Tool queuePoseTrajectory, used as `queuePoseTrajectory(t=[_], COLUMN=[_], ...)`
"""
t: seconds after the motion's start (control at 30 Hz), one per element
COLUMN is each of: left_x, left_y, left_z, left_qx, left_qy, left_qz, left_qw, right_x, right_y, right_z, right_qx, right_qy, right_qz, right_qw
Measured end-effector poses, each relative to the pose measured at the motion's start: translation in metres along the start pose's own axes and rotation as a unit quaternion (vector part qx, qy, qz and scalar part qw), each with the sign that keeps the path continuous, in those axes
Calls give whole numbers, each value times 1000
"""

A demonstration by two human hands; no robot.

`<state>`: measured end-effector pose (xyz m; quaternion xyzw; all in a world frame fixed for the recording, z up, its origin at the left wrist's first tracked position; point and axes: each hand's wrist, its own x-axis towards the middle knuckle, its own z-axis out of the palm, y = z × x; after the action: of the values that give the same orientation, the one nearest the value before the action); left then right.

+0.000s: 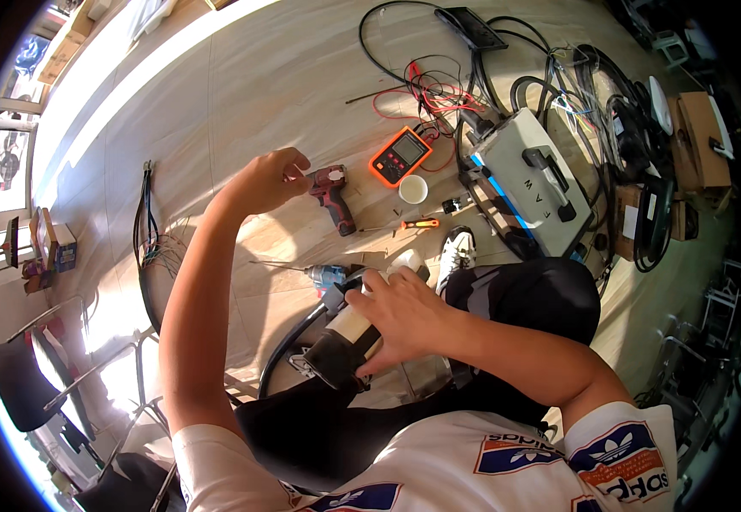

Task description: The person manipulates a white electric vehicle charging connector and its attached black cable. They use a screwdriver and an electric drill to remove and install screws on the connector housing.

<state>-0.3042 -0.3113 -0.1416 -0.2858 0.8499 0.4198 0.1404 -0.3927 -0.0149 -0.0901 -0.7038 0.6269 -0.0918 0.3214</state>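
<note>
Left hand [270, 179] reaches out over the wood floor, fingers curled round the back end of a dark red cordless drill w/ black grip [330, 196] – looks like contact, full grasp can't tell. Right hand [400, 316] wraps over a black-and-cream cylindrical part w/ thick black cable [341, 346] held on the lap, fingers closed on it. Just beside the drill: orange handheld multimeter [399, 156], small white cup [413, 189], orange-handled screwdriver [413, 224] – white case w/ black handle [531, 175] further right.
</note>
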Motion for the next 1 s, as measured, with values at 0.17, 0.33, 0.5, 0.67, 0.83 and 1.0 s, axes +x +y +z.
queuePoseTrajectory(t=[0.17,0.33,0.5,0.67,0.83,1.0], left_x=[187,301,352,355,297,286], left_y=[-83,-97,-117,-138,-196,-215], left_z=[40,95,123,140,145,155], left_qx=[71,230,225,308,346,266], left_qy=[65,28,37,83,110,199], left_qz=[28,0,14,66,55,36], left_qw=[995,973,974,945,930,942], right_x=[4,15,26,39,49,53], right_y=[32,62,74,81,78,68], right_z=[-12,-23,-27,-29,-32,-32], right_qx=[93,157,174,187,182,163], right_qy=[-40,-50,-42,-34,-49,-47], right_qz=[30,70,75,93,101,105], right_qw=[994,984,981,977,977,980])
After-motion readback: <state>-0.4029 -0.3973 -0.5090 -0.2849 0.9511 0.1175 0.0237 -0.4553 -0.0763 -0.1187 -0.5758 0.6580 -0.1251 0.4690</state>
